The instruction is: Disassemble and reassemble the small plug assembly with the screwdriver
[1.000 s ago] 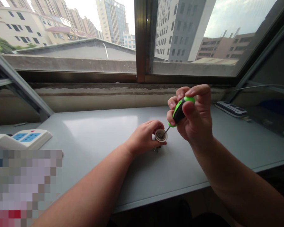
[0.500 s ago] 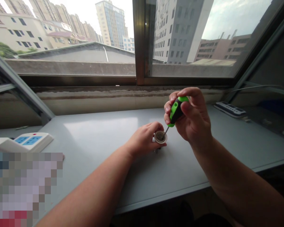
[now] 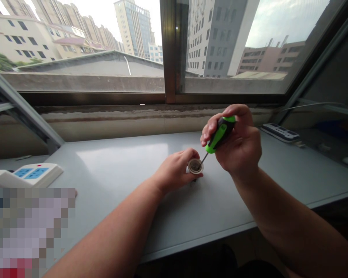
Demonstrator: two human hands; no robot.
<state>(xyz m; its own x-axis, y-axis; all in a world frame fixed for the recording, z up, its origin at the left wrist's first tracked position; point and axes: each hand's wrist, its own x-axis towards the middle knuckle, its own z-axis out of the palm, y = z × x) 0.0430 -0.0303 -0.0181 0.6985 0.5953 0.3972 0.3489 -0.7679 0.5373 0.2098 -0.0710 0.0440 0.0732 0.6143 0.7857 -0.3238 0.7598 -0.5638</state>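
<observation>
Left hand (image 3: 174, 168) is clamped on the round fitting (image 3: 195, 166), thumb on the near side and fingers on the far side, the pale-rimmed mouth facing up. Right hand (image 3: 240, 146) is closed around the screwdriver (image 3: 220, 133) by its green-and-black handle; the shaft slants down-left into the mouth. Judging by appearance, the round fitting should be light and stiff, its rim possibly brittle: grasp the outer wall, clear of the mouth. The screwdriver should be rigid and non-slip at the handle. The round fitting sits at the left fingertips, below and left of the right hand, between the far and near edges of the table (image 3: 113, 170); contact with the surface cannot be determined.
</observation>
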